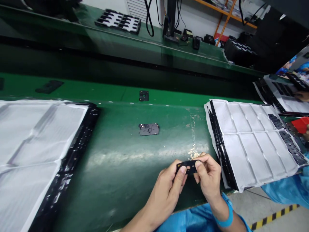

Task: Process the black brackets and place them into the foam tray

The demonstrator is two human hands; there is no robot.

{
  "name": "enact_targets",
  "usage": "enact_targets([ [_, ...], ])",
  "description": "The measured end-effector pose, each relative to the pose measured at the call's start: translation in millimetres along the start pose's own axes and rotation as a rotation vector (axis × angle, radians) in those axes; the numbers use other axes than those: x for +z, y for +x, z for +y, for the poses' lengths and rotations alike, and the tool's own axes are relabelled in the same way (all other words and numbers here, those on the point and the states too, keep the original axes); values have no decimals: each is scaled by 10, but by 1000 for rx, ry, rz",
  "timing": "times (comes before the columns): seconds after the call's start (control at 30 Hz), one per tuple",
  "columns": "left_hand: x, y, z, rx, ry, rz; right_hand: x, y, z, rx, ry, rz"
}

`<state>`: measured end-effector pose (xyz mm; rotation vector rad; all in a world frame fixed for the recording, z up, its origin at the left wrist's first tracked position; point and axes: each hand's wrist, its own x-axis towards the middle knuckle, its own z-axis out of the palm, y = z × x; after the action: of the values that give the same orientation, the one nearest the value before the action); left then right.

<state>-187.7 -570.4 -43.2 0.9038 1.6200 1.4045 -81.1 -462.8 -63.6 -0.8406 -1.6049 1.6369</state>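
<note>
Both my hands pinch one small flat black part (189, 166) with cut-outs, low over the front edge of the green table (120, 161). My left hand (169, 188) grips its left end with thumb and fingers closed. My right hand (208, 175) grips its right end; a blue band sits on that wrist. A similar black plate (148, 129) lies flat on the table beyond my hands. A smaller black part (144, 95) lies further back on the green belt.
A stack of black trays under white foam sheet (251, 138) stands to the right, another large stack (36, 151) to the left. A loaded tray (118, 21) and cables sit on the far bench. Another person's hand with a red item (301, 125) shows at the right edge.
</note>
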Motion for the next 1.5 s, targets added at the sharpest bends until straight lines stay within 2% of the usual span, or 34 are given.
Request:
enact_targets([
  [0.17, 18, -29, -32, -28, -21, -15, -3, 33, -33, 69, 0, 41],
  [0.33, -47, -32, -19, -85, -84, -84, -68, 26, -78, 187, 42, -81],
  [0.53, -79, 24, -42, -150, -206, -16, -65, -59, -106, 87, -28, -129],
  [0.63, -65, 28, -60, -136, -213, 1, -59, -80, -95, 60, -38, -136],
  [0.97, -86, -27, -158, -61, -211, -52, -70, -81, -75, 41, -50, -112],
  [1.17, -48, -13, -160, -117, -226, 0, -55, -93, -75, 30, -61, -124],
  [1.33, -68, -7, -144, -109, -169, 31, -91, -114, -62, 19, -102, -155],
  [1.5, -63, 18, -122, -169, -180, 87, -139, -186, -42, -78, -214, -197],
])
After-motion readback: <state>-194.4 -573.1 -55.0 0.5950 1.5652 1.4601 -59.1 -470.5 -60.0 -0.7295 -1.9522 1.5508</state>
